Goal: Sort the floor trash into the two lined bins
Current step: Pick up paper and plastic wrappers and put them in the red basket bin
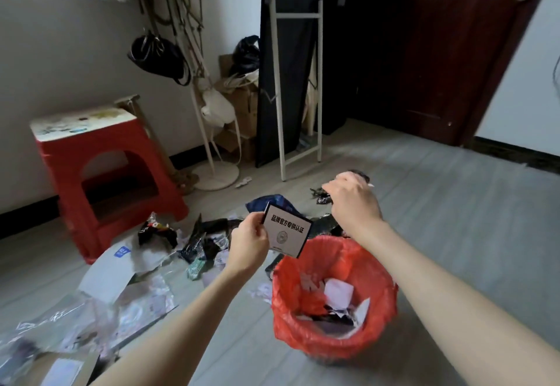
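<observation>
So, biggest thing first: the red stool (91,173) sits left, well clear; loads of bare floor (454,234) to the right for moving; the red-lined bin (335,310) is right below my hands, only 1 bin in view; the trash pile (194,243) is spread left of it; my right hand (353,200) is curled over dark scraps, can't tell if it's gripping; my left hand (248,243) pinches the card (288,232) by its left edge, just above the rim; looks stiff, light, probably slick, so I'd hold an edge.

The right hand (353,202) hides whatever its fingers (328,187) grasp.
</observation>
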{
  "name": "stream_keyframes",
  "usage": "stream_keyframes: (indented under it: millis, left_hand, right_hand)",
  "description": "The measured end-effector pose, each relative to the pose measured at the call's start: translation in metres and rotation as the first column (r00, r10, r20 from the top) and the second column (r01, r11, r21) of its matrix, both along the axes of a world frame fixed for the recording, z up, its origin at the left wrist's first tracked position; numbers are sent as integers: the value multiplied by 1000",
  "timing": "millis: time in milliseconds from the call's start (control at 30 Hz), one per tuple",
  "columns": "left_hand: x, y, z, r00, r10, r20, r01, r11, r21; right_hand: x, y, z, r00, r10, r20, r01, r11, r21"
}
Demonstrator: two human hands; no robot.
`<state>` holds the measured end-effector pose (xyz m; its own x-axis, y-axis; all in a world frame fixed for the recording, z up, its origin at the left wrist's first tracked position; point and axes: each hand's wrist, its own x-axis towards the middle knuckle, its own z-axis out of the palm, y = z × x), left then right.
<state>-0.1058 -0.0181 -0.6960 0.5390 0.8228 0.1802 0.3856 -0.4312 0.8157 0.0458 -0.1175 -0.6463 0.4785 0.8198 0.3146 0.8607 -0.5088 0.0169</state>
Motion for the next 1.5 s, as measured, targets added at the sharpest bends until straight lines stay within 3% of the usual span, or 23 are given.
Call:
stream_keyframes:
  millis: [100, 233, 367, 500, 567, 667, 800, 900, 1000, 1100, 1233, 1400, 1500]
  left_hand:
    - [0, 2, -24, 998, -12, -61, 9, 999, -52]
    - [4, 13, -61, 990, -11, -138, -8, 991, -136]
    - [12, 24, -94, 981, 17, -195, -59, 976, -209]
    - [19, 25, -115, 977, -22, -214, -42, 955, -293]
    - [20, 23, -123, 975, -19, -221, -48, 954, -296]
    - [18, 25, -128, 980, 66, -188, -114, 959, -260]
    - [10, 38, -124, 972, 210, -107, -231, 934, -273]
    - [-3, 45, -122, 959, 276, -66, -282, 904, -321]
    - [-6, 52, -121, 953, 302, -21, -288, 884, -369]
    - [-1, 51, -120, 943, 334, 9, -304, 870, -387]
    - [8, 38, -121, 956, 290, 32, -257, 887, -384]
    - [31, 7, -127, 993, 117, -5, -115, 961, -251]
    - [42, -1, -137, 994, 1, -109, -8, 998, -69]
  right_hand:
    - [6, 0, -45, 998, -57, -11, 55, 984, -169]
    - [16, -1, -110, 953, -195, -233, 98, 923, -371]
    - [30, 0, -166, 839, -366, -403, 42, 782, -622]
    - [40, 5, -189, 805, -442, -396, -9, 659, -752]
    - [44, 9, -191, 819, -406, -405, 58, 761, -646]
    - [44, 17, -185, 847, -298, -440, 152, 929, -337]
    - [39, 32, -192, 800, -60, -597, -45, 986, -160]
    - [26, 47, -203, 791, -17, -612, -127, 974, -190]
    - [20, 53, -210, 846, -103, -523, -96, 935, -340]
    - [24, 42, -214, 863, -175, -474, 19, 948, -317]
    - [40, 13, -211, 774, -327, -543, 231, 943, -238]
    - [50, -16, -222, 737, -406, -540, 345, 914, -216]
    - [49, -16, -234, 820, -373, -434, 290, 924, -248]
